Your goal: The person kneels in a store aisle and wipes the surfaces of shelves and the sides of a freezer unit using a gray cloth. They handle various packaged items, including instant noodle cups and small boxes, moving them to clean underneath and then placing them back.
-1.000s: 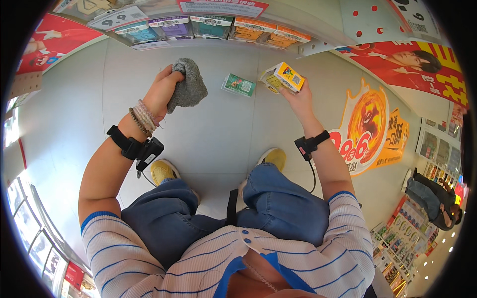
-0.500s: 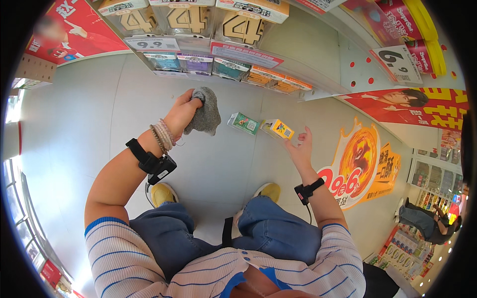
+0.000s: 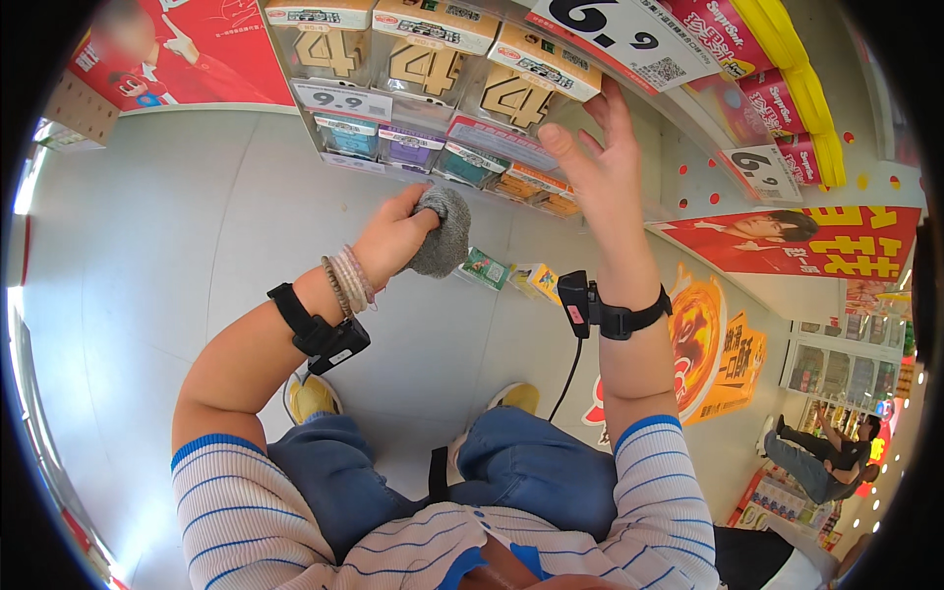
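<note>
My left hand is closed around a grey cloth, held out in front of the lower shelf rows. My right hand is raised with its fingers spread and nothing in it, its fingertips close to the front edge of a shelf of tan boxes. Two small packets, a green one and a yellow one, lie on the floor below my hands. Both wrists carry black bands.
Shelves with price cards and small teal, purple and orange packs stand ahead. Red and yellow posters cover the right side and a round orange floor sticker lies there. Another person crouches far right by more shelves.
My right hand has let go of the yellow packet, which now lies on the floor, and risen empty to the upper shelf. The view has tilted up; my left hand still grips the cloth.
</note>
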